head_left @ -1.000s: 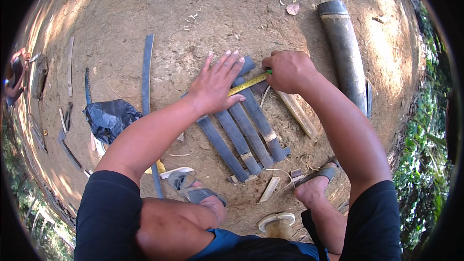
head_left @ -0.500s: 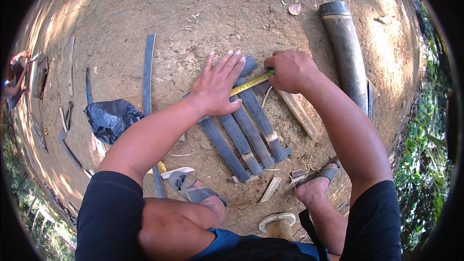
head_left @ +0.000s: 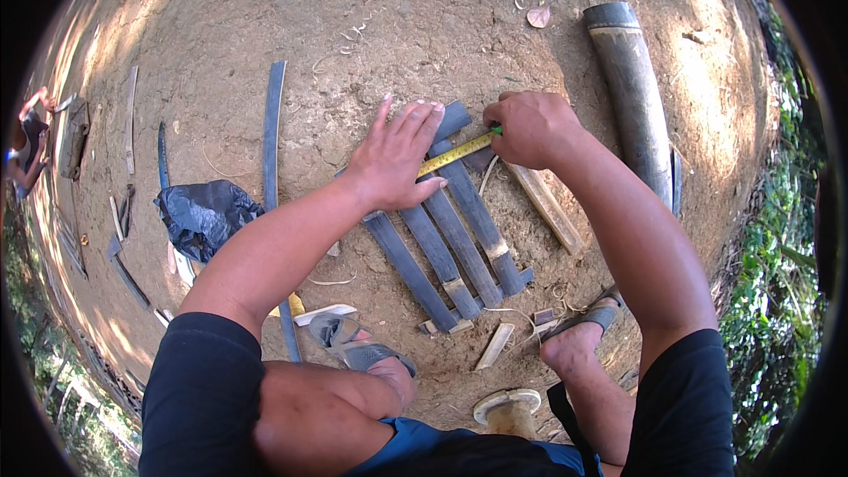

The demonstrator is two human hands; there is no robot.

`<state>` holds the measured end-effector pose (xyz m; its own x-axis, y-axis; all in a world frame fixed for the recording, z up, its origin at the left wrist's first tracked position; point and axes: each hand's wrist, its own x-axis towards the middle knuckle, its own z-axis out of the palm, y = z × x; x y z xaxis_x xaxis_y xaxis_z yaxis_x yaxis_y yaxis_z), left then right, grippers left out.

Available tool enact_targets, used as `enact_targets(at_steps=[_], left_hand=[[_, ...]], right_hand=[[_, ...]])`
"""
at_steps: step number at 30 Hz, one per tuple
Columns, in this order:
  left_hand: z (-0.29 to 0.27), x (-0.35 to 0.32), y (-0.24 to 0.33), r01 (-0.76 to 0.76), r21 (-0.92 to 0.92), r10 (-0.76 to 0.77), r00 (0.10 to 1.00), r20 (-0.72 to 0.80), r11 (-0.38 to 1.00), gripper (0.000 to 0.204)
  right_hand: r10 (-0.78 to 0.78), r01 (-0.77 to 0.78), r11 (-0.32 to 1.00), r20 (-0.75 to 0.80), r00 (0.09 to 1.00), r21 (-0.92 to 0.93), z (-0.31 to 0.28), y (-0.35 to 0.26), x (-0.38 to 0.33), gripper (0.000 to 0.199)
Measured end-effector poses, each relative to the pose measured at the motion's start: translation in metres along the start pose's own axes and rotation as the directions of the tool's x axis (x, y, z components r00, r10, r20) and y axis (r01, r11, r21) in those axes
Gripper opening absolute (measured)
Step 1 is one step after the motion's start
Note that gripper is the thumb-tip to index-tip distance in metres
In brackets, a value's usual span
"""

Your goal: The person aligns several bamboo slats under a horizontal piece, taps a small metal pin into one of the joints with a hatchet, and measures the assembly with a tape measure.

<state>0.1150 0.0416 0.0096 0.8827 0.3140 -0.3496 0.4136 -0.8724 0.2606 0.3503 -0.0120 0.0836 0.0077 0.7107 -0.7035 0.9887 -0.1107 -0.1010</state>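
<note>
Several dark bamboo slats (head_left: pixel 452 243) lie side by side on the dirt, resting across crosspieces at their two ends. My left hand (head_left: pixel 393 159) lies flat on the far-left part of this frame, fingers stretched out and thumb apart. A yellow tape measure blade (head_left: pixel 455 154) runs from beside that thumb, across the slats' far ends, up to my right hand (head_left: pixel 534 130). My right hand is closed at the blade's right end, and a bit of green shows by its fingertips. The rest of what it grips is hidden under the fingers.
A thick dark bamboo pole (head_left: pixel 629 88) lies at right, near a split pale piece (head_left: pixel 548 208). Left are a black plastic bag (head_left: pixel 208 219), a long strip (head_left: pixel 272 137) and a dark-bladed tool (head_left: pixel 128 272). Another person (head_left: pixel 31 146) works at far left. My sandaled feet flank the frame.
My left fingers have shifted very slightly on the frame. My right hand and the tape stay where they were. The far-left person's arms have moved a little.
</note>
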Motion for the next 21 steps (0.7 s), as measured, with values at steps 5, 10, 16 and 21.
enact_targets(at_steps=[5,10,16,21], left_hand=[[0.0052,-0.0006,0.0012,0.018,-0.030,-0.020,0.998,-0.068,0.999,0.107],[0.0029,-0.0002,0.0017,0.022,-0.067,-0.027,0.997,-0.079,0.997,0.110],[-0.0039,0.0014,0.0014,0.039,-0.110,-0.046,0.997,-0.066,0.993,0.113],[-0.0008,0.0005,0.0014,0.048,-0.127,-0.059,0.995,-0.084,0.991,0.113]], right_hand=[[-0.005,0.005,1.000,-0.001,1.000,-0.001,-0.0029,-0.0019,-0.0017,0.038],[0.005,-0.005,1.000,0.002,1.000,0.010,-0.0017,-0.0010,-0.0017,0.035],[0.001,-0.001,1.000,-0.004,1.000,0.008,-0.0006,-0.0001,-0.0011,0.039],[-0.008,0.008,1.000,-0.024,1.000,0.024,-0.0005,-0.0003,-0.0024,0.038]])
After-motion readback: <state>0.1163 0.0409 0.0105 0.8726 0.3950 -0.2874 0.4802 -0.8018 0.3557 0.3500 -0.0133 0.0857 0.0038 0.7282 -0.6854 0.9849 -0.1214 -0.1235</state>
